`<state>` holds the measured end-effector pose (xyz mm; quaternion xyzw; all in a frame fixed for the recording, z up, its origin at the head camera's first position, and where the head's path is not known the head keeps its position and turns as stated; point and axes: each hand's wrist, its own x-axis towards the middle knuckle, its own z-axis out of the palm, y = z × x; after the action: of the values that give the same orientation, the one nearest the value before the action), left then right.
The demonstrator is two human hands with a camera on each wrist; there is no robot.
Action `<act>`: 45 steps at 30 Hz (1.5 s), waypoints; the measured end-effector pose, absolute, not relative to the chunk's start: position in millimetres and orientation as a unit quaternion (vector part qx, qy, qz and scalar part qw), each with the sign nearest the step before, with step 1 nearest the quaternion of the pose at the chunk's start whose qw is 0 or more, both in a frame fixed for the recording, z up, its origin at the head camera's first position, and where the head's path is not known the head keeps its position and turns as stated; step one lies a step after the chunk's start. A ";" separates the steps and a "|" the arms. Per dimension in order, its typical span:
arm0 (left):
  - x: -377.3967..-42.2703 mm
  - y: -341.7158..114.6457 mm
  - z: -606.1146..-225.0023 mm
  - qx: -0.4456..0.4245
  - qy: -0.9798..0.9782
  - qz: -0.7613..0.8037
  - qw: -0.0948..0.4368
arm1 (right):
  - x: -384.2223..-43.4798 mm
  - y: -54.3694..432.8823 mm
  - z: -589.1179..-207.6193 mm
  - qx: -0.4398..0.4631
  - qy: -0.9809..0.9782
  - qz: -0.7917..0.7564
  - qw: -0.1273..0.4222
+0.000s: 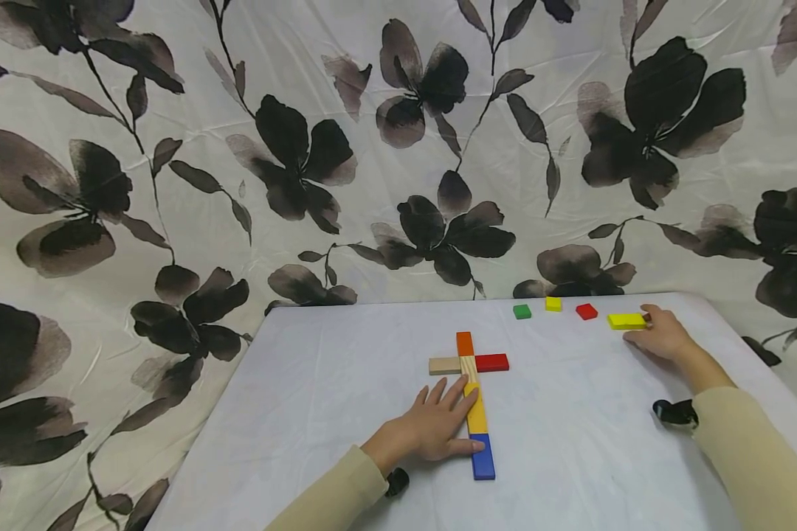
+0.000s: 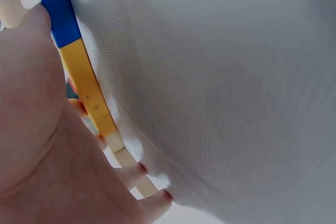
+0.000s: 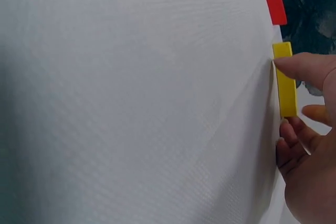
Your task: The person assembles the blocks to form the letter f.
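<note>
My left hand (image 1: 436,425) lies spread over a line of flat blocks. Its thumb is on the blue block (image 1: 483,466) and its fingers cross the orange-yellow block (image 1: 478,414) and a pale wooden block (image 1: 468,365). An orange block (image 1: 464,344) tops this line, with a tan block (image 1: 444,365) and a red block (image 1: 492,362) at its sides, forming a cross. At the far right, my right hand (image 1: 664,335) holds the right end of a long yellow block (image 1: 627,321); in the right wrist view its thumb overlaps the near side (image 3: 286,93).
Near the table's far edge lie a small green block (image 1: 522,312), a small yellow block (image 1: 553,304) and a small red block (image 1: 587,311). A white cloth covers the table (image 1: 319,383). Behind it hangs a flower-patterned curtain (image 1: 345,243).
</note>
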<state>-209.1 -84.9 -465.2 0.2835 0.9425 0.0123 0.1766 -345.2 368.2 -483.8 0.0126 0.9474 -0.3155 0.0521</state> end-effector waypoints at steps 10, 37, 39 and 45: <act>-208.8 -85.4 -463.5 0.284 0.942 0.018 0.180 | -347.0 359.7 -488.0 0.055 0.945 -0.318 0.041; -210.8 -86.1 -464.2 0.288 0.941 0.017 0.174 | -343.4 348.9 -485.0 0.076 0.943 -0.323 -0.003; -210.3 -86.1 -464.5 0.287 0.941 0.018 0.176 | -343.0 349.4 -484.8 0.065 0.944 -0.324 -0.007; -209.8 -86.0 -465.6 0.286 0.941 0.017 0.180 | -339.8 347.9 -482.7 0.038 0.944 -0.327 -0.017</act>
<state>-209.8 -86.0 -465.6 0.2861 0.9410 0.0173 0.1798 -339.8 347.9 -482.7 0.0379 0.9442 -0.3267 -0.0174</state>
